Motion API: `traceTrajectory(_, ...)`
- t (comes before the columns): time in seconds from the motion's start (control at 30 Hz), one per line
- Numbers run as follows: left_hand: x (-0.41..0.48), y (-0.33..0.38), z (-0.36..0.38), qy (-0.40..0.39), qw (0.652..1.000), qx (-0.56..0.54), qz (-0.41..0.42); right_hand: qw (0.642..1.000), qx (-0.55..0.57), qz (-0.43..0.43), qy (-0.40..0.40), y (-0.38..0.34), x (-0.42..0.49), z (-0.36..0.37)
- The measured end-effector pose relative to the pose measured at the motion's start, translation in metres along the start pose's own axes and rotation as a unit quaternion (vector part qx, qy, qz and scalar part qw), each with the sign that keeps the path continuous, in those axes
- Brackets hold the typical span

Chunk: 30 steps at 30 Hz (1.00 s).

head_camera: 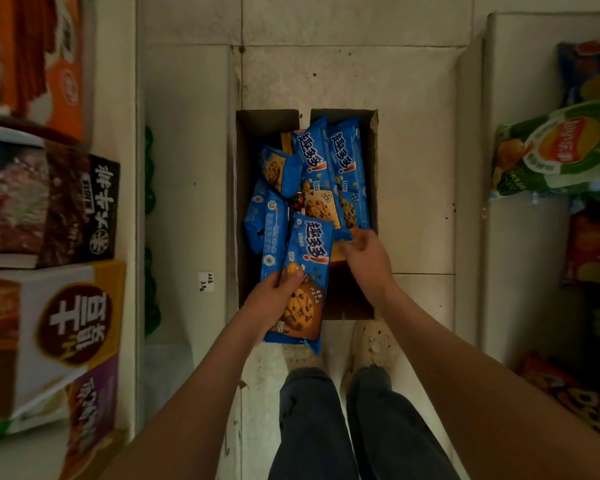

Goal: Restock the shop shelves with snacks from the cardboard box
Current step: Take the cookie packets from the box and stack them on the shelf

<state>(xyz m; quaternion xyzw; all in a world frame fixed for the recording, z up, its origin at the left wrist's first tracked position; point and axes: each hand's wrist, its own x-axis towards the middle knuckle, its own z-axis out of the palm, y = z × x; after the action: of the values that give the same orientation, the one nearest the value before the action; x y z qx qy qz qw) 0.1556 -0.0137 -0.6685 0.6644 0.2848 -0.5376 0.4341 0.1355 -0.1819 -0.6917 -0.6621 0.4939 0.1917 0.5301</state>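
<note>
Two blue cookie packs (pixel 293 282) are held stacked in the left hand (pixel 274 299), fingers clamped on their lower end above the cardboard box (pixel 243 202) on the floor. The right hand (pixel 366 254) is pinched on the near end of another pack (pixel 347 174) in the box. The slick stacked wrappers could slide apart and be dropped if the one-handed grip is loosened during the next lift.

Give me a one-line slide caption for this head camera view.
Left hand holds blue cookie packs while right hand reaches into the cardboard box.
</note>
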Motion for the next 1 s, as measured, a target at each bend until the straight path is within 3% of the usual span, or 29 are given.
traceTrajectory(0.1,0.005,0.002,-0.003,0.021,0.999,-0.020,0.032,0.992,-0.089,-0.058,0.069,-0.011,0.022,0.015)
traceTrajectory(0.2,0.014,0.006,-0.002,0.064,0.995,-0.047,0.065,0.982,-0.161,-0.070,0.071,-0.019,0.039,0.029)
traceTrajectory(0.43,0.037,0.021,0.007,0.121,0.986,-0.086,0.072,0.995,-0.085,0.006,0.042,-0.022,0.068,0.045)
traceTrajectory(0.77,0.049,0.011,0.006,0.115,0.987,-0.098,0.061,0.986,-0.148,0.075,0.013,-0.019,0.078,0.057)
traceTrajectory(1.0,0.051,0.006,0.009,0.141,0.984,-0.095,0.055,0.987,-0.157,0.036,-0.002,-0.012,0.073,0.053)
